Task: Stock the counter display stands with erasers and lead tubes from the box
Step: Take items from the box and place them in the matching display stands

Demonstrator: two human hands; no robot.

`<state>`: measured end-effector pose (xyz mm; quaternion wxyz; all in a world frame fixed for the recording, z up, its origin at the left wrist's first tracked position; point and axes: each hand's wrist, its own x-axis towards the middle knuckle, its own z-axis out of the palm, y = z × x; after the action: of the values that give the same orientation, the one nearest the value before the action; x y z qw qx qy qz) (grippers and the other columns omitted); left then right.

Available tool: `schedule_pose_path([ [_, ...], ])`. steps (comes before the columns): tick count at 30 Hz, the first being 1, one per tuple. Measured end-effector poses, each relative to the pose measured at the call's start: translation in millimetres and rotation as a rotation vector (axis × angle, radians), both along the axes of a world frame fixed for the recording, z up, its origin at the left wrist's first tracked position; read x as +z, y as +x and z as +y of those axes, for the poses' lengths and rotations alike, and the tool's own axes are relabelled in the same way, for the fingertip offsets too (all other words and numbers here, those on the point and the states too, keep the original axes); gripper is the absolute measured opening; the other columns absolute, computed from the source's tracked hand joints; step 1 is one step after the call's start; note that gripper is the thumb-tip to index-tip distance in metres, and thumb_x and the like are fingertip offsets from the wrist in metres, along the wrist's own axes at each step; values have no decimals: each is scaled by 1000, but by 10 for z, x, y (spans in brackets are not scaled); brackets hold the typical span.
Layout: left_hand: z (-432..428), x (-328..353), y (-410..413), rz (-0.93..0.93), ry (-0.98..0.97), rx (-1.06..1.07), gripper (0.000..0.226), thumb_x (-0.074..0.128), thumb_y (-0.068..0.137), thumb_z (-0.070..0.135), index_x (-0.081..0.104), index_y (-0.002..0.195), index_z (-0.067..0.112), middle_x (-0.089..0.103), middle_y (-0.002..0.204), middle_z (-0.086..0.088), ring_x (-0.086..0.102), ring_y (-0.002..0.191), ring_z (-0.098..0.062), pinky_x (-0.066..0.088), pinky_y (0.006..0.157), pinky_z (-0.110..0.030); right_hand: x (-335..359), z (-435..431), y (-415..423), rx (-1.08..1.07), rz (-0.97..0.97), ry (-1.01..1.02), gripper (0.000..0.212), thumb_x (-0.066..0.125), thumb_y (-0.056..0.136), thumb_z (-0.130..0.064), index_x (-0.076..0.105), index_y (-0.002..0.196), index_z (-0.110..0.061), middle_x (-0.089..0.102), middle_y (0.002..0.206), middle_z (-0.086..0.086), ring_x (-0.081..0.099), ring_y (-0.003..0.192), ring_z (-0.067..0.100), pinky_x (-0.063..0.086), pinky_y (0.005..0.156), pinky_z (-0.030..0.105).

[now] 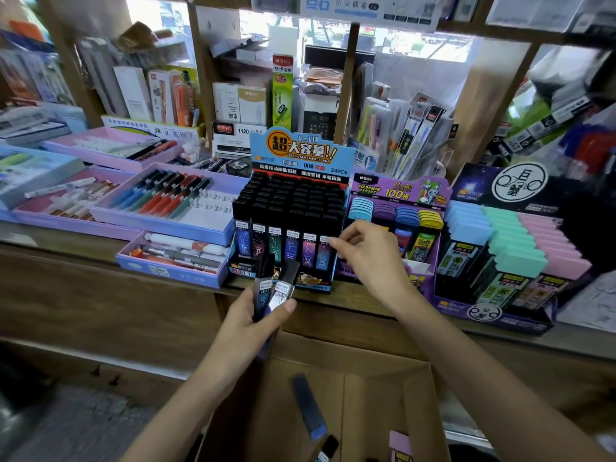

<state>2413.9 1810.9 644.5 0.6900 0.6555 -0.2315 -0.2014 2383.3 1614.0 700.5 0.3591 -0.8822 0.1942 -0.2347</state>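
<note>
A blue display stand point(293, 151) full of black-capped lead tubes point(290, 201) stands on the wooden counter. My left hand point(253, 315) grips a few dark lead tubes point(276, 281) in front of the stand's base. My right hand point(363, 251) pinches the top of the rightmost front-row tube point(324, 251) in the stand. Below, an open cardboard box point(366, 388) holds a loose dark tube point(310, 408) and a pink eraser point(400, 445).
A purple stand point(396, 225) with coloured lead cases sits right of the blue one. Further right a dark stand point(513, 248) carries blue, mint and pink erasers. Lilac pen trays point(166, 201) fill the counter's left. Crowded shelves rise behind.
</note>
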Motion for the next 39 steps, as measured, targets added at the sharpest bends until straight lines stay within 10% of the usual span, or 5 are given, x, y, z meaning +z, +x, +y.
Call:
schedule_pose_path([
  [6,-81,-7,-16,-10,-40,19,28,66,73,31,54,90,13,49,60,-3,44,56,-18,38,50,-21,-71,292,-298,151,-124,44,7,57,91,-32,57,85,-27,61,80,-10,58,76,2,45,65,13],
  [14,-24,15,-4,-45,-62,26,33,64,80,22,54,106,5,54,78,-34,50,68,-26,39,65,-39,-189,646,-167,285,-16,447,13,63,88,-26,60,86,-13,63,74,-1,62,74,17,49,69,38],
  [22,175,-29,125,35,-54,135,24,53,86,33,57,101,14,70,77,1,65,67,-11,50,55,-15,-88,712,-79,325,-82,501,7,60,90,-16,61,84,-17,65,77,2,64,70,11,51,59,20],
  [30,629,-109,439,61,-78,267,19,50,85,36,52,81,17,64,66,-1,57,48,-15,41,40,-23,289,719,241,310,-211,359,11,61,89,-17,59,84,-26,62,77,0,63,83,28,53,75,48],
  [39,919,-167,441,-56,-15,324,20,46,96,21,56,85,8,61,66,1,56,56,-12,44,47,-19,166,923,572,236,-213,113,12,65,87,-16,68,98,-20,61,75,-12,60,73,8,54,75,35],
])
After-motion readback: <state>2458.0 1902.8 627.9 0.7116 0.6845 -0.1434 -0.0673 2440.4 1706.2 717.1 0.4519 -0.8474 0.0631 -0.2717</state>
